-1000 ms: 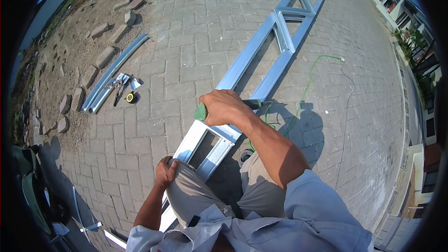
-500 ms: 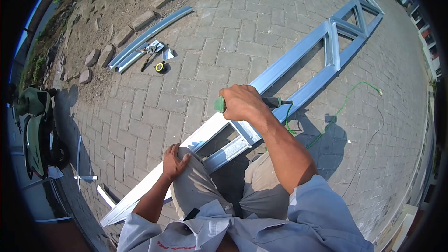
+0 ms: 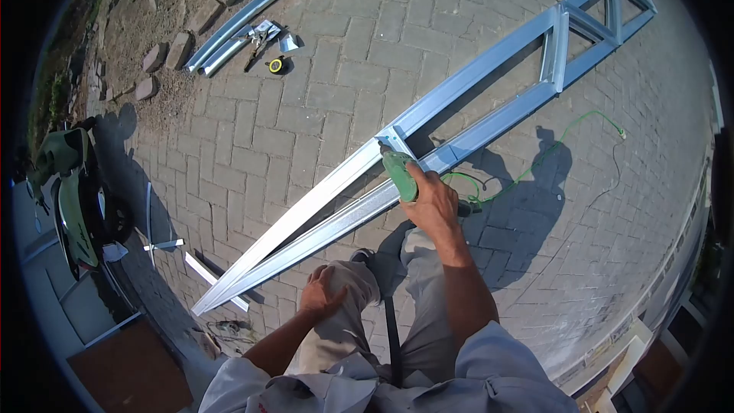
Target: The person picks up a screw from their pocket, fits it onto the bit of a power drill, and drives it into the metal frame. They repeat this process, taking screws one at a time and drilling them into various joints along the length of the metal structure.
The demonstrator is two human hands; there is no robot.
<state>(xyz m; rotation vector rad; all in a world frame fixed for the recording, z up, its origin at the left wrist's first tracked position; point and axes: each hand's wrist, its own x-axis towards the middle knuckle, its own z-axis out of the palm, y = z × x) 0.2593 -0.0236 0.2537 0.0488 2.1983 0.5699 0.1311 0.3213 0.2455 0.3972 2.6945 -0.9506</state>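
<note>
A: Where was the metal frame (image 3: 468, 80)?
B: Flat on the paving (image 3: 312, 118), in front of the person's legs.
A: And the right hand (image 3: 433, 203)?
B: Clenched round the green drill (image 3: 401, 176), whose tip pointed at the joint where a short crosspiece (image 3: 399, 144) met the far beam. I couldn't tell if it touched.
A: The left hand (image 3: 323, 292)?
B: Released, resting on the left knee (image 3: 362, 284).
A: Anything else?
B: A yellow-and-black tape measure (image 3: 277, 66) lay beyond the frame, near some pliers (image 3: 258, 47).

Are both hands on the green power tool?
No, only the right hand grips the green power tool, while the left hand rests on the left knee.
</note>
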